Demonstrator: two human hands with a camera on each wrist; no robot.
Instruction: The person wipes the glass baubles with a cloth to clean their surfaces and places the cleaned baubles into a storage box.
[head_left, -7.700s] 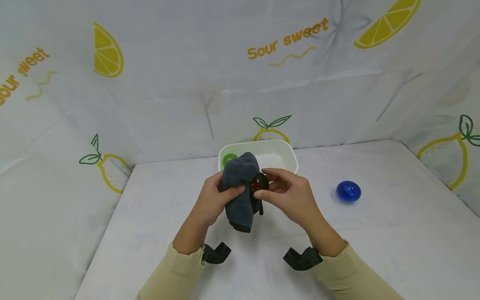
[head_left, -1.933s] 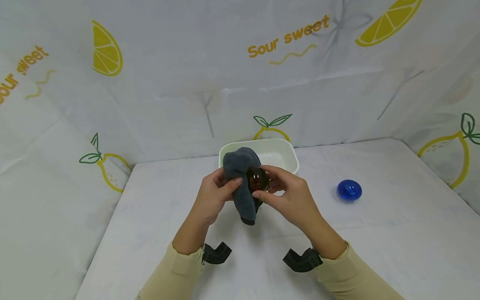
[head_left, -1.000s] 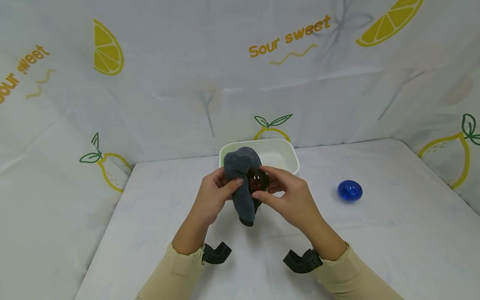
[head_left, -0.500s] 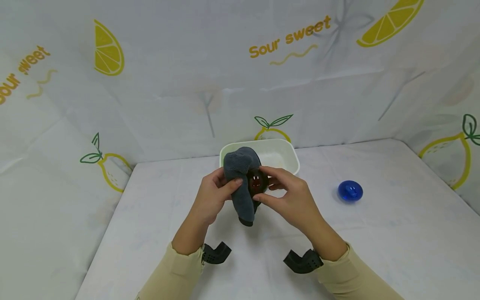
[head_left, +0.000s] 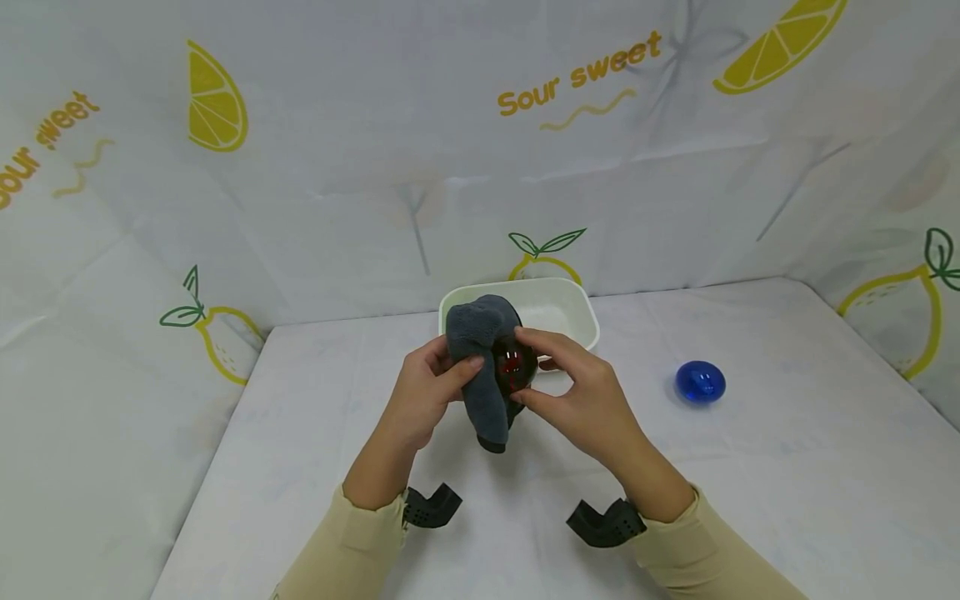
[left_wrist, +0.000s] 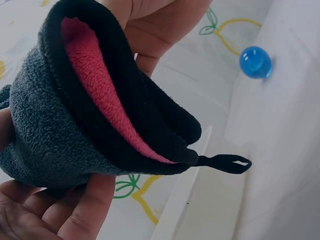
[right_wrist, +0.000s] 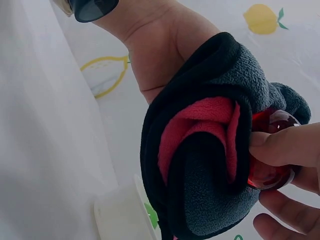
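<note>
A grey cleaning cloth [head_left: 486,408] with black edging and a pink inner side is bunched up in front of the body. My left hand [head_left: 426,393] grips it, thumb on the near face. Against its right side sits a see-through red ball [head_left: 514,367], which my right hand [head_left: 576,382] pinches between thumb and fingers. Part of the ball is covered by the cloth; in the right wrist view the red ball [right_wrist: 272,175] shows beside the folds. A black hanging loop [left_wrist: 230,163] sticks out from the cloth in the left wrist view.
Behind the hands stands a white tray [head_left: 566,312], partly hidden by the cloth. A bit of something green [right_wrist: 151,215] shows at the tray in the right wrist view. To the right, a clear blue ball [head_left: 700,382] lies on the white-covered table [head_left: 750,483].
Since the oldest frame, cloth and ball have turned and more of the ball shows; the green ball in the tray has become hidden in the head view. Lately my right fingers shift slightly on the ball.
</note>
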